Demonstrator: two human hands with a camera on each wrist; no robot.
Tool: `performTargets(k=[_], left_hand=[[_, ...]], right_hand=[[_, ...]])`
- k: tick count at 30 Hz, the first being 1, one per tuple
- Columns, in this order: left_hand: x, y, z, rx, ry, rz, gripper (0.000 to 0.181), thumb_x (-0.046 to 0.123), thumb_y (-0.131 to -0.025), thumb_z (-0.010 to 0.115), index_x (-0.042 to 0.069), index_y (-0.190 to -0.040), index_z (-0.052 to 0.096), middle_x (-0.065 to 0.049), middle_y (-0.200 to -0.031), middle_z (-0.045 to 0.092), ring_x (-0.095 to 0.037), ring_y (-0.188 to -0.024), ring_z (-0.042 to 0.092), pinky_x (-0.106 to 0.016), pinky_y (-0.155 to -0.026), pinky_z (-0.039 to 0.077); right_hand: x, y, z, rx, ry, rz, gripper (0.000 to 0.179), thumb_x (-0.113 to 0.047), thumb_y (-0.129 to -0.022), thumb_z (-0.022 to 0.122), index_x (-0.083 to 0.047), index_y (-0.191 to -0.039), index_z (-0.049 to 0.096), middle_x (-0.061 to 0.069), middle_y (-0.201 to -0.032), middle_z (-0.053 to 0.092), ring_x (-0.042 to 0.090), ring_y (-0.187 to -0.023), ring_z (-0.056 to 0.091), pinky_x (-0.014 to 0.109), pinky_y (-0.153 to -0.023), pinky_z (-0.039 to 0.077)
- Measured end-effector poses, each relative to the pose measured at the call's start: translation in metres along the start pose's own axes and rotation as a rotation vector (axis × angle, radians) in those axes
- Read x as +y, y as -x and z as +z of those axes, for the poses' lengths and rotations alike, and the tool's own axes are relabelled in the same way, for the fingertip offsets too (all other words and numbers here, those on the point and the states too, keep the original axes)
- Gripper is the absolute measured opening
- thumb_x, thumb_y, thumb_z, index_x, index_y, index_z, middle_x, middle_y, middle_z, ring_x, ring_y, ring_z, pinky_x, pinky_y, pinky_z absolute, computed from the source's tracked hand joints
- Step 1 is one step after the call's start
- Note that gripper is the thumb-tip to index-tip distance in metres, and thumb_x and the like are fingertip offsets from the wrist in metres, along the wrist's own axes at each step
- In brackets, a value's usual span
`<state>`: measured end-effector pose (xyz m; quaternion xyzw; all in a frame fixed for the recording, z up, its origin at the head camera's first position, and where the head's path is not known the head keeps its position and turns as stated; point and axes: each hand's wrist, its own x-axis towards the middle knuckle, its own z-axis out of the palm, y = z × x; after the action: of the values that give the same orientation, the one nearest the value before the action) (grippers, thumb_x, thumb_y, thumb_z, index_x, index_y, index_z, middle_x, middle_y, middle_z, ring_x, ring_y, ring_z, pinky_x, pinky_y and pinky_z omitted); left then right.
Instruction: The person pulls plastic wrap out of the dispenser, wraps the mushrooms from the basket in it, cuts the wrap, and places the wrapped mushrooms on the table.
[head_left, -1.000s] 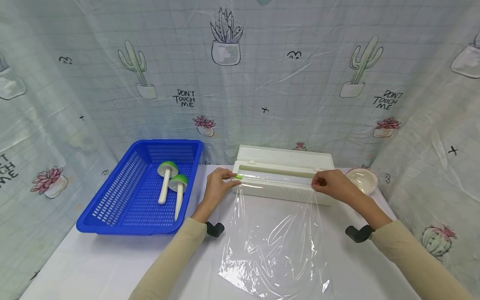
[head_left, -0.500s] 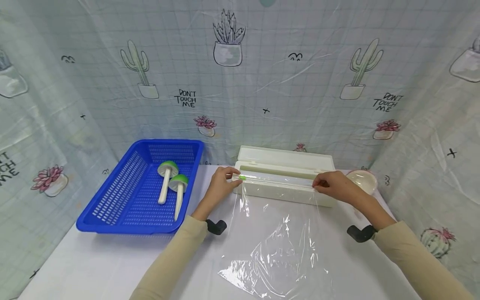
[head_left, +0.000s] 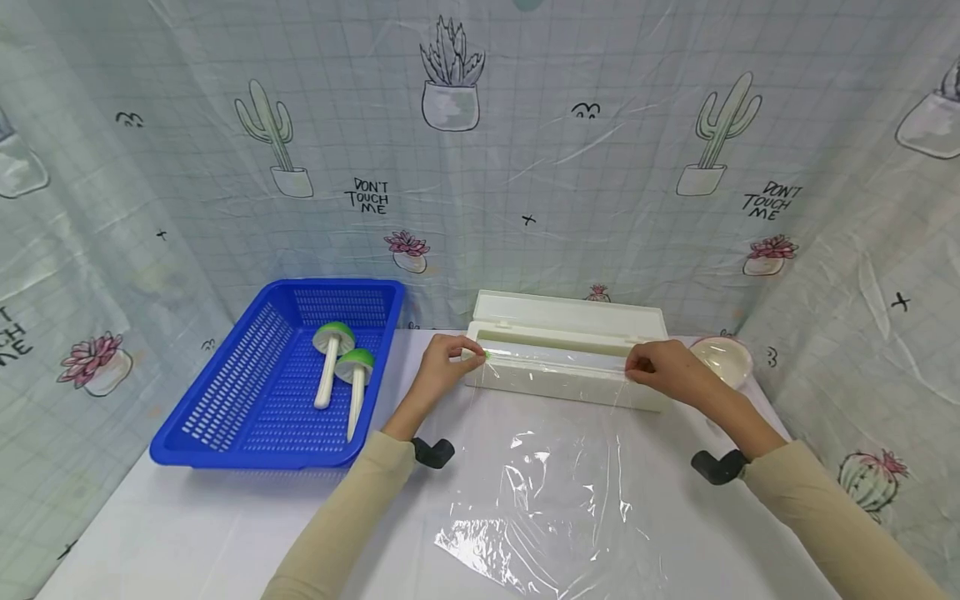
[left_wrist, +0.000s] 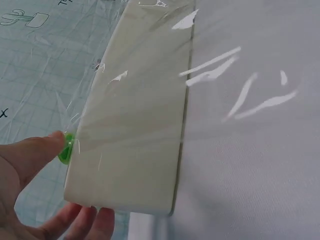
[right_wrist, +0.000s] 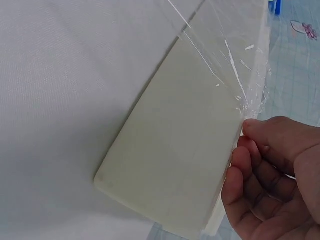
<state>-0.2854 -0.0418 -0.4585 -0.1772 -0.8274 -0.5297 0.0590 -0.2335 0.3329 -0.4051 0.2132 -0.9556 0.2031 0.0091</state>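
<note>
Clear plastic film spills over the front edge of a long white box and lies in shiny creases across the white desk, towards the person. The box sits at the back of the desk, its lid raised behind it. The two hands are apart, one near each end. The left hand pinches a small green slider on the front edge between thumb and forefinger, other fingers against the box's end. The right hand pinches the film at the same edge, thumb over bent fingers, the plastic gathered in small wrinkles just beside the thumb tip. To the left stands a blue basket holding two green-capped mushrooms with white stems. Beyond the right hand, partly hidden by it, is a pale bowl. Behind everything hangs a cactus-printed cloth.
</note>
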Motion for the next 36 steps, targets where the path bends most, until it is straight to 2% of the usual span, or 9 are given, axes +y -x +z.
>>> performTargets(k=[6, 9, 14, 19, 23, 26, 30, 36], left_hand=[[0.001, 0.001, 0.002, -0.003, -0.05, 0.019, 0.012, 0.013, -0.093, 0.075, 0.003, -0.097, 0.08, -0.014, -0.103, 0.062, -0.029, -0.11, 0.05, -0.05, -0.101, 0.046], [0.002, 0.0, 0.004, 0.004, -0.06, 0.005, 0.015, 0.015, -0.096, 0.072, 0.003, -0.098, 0.08, -0.015, -0.104, 0.057, -0.029, -0.106, 0.047, -0.046, -0.097, 0.044], [0.006, -0.001, 0.009, -0.043, -0.109, -0.057, 0.016, 0.02, -0.098, 0.069, 0.01, -0.105, 0.08, -0.015, -0.112, 0.044, -0.029, -0.108, 0.039, -0.042, -0.089, 0.036], [0.006, -0.001, 0.015, -0.018, -0.174, -0.04, 0.01, 0.016, -0.096, 0.071, 0.014, -0.101, 0.08, -0.015, -0.111, 0.043, -0.03, -0.104, 0.038, -0.041, -0.085, 0.033], [0.01, 0.0, 0.015, 0.024, -0.166, -0.052, 0.009, 0.014, -0.095, 0.072, 0.012, -0.101, 0.08, -0.016, -0.111, 0.043, -0.031, -0.1, 0.038, -0.04, -0.084, 0.034], [0.013, 0.001, 0.014, 0.038, -0.158, -0.073, 0.01, 0.012, -0.096, 0.071, 0.01, -0.104, 0.076, -0.018, -0.115, 0.043, -0.033, -0.104, 0.04, -0.045, -0.088, 0.038], [0.015, 0.0, 0.015, 0.027, -0.152, -0.105, 0.014, 0.013, -0.095, 0.07, 0.01, -0.109, 0.071, -0.02, -0.121, 0.043, -0.036, -0.111, 0.043, -0.05, -0.093, 0.042], [0.017, -0.003, 0.014, 0.019, -0.109, -0.173, 0.022, 0.013, -0.095, 0.067, 0.009, -0.117, 0.067, -0.021, -0.125, 0.042, -0.037, -0.114, 0.046, -0.05, -0.094, 0.045]], right_hand=[[-0.001, -0.001, 0.002, 0.014, -0.009, 0.02, 0.006, -0.011, -0.094, 0.071, -0.007, -0.089, 0.071, -0.004, -0.078, 0.064, 0.009, -0.07, 0.055, 0.026, -0.062, 0.049], [-0.002, -0.003, 0.003, 0.018, -0.019, 0.006, 0.009, -0.016, -0.095, 0.072, -0.009, -0.089, 0.071, -0.005, -0.078, 0.064, 0.008, -0.07, 0.055, 0.026, -0.062, 0.048], [-0.001, -0.002, -0.001, 0.002, -0.007, 0.01, 0.007, -0.009, -0.094, 0.072, -0.007, -0.087, 0.07, -0.004, -0.077, 0.064, 0.009, -0.069, 0.054, 0.026, -0.061, 0.048], [0.006, 0.001, -0.004, -0.019, -0.019, 0.059, 0.006, -0.009, -0.094, 0.069, -0.007, -0.088, 0.069, -0.003, -0.077, 0.065, 0.01, -0.068, 0.055, 0.026, -0.061, 0.049], [0.008, 0.0, -0.003, -0.008, -0.026, 0.043, 0.007, -0.009, -0.094, 0.071, -0.006, -0.088, 0.069, -0.003, -0.077, 0.065, 0.009, -0.068, 0.055, 0.026, -0.061, 0.048], [0.007, -0.001, -0.003, 0.001, -0.035, 0.021, 0.007, -0.009, -0.095, 0.071, -0.006, -0.089, 0.068, -0.003, -0.077, 0.064, 0.009, -0.068, 0.054, 0.026, -0.06, 0.047], [0.008, -0.002, -0.003, 0.006, -0.014, 0.004, 0.007, -0.01, -0.096, 0.07, -0.007, -0.09, 0.069, -0.004, -0.078, 0.064, 0.008, -0.069, 0.054, 0.025, -0.061, 0.047], [0.008, -0.001, -0.006, -0.013, 0.001, -0.015, 0.006, -0.009, -0.098, 0.067, -0.006, -0.095, 0.071, -0.002, -0.085, 0.069, 0.01, -0.075, 0.06, 0.028, -0.064, 0.05]])
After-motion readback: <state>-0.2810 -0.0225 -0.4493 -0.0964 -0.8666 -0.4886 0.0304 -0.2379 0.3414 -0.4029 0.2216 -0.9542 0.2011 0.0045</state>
